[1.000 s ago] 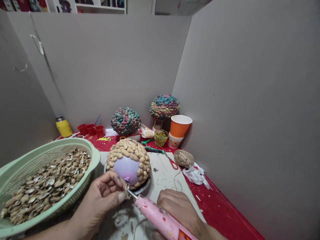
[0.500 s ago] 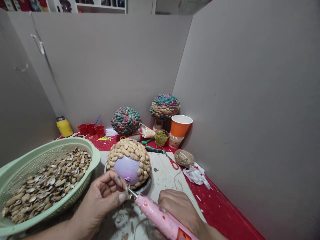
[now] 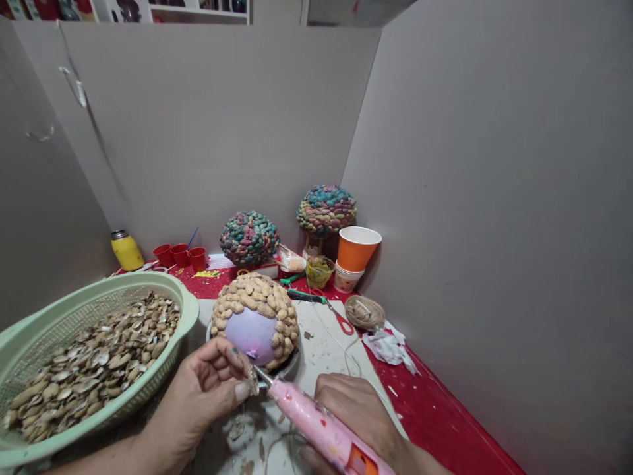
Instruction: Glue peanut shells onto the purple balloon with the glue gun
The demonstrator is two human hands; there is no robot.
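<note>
My left hand (image 3: 200, 389) pinches a small piece of peanut shell (image 3: 254, 380) between thumb and fingers. My right hand (image 3: 359, 412) is wrapped round a pink hot glue gun (image 3: 311, 422), whose metal nozzle points at the shell. Just beyond the nozzle, a purple balloon (image 3: 250, 334) covered largely in peanut shells (image 3: 257, 290) rests in a round dish (image 3: 293, 368). Its bare purple patch and knot face me. On the left, a pale green plastic basket (image 3: 190, 307) holds a heap of loose peanut shells (image 3: 103, 359).
Two coloured shell-covered balls (image 3: 250, 239) stand at the back, near an orange paper cup (image 3: 357, 249). Red-handled scissors (image 3: 343, 323), a ball of twine (image 3: 364, 313) and crumpled tissue (image 3: 389, 346) lie to the right. Red cups (image 3: 180, 255) and a yellow bottle (image 3: 127, 251) stand back left. Grey partitions (image 3: 222, 119) enclose the table.
The glue gun's nozzle has shifted slightly right and up against the shell piece. My left hand stays almost still, still pinching the shell.
</note>
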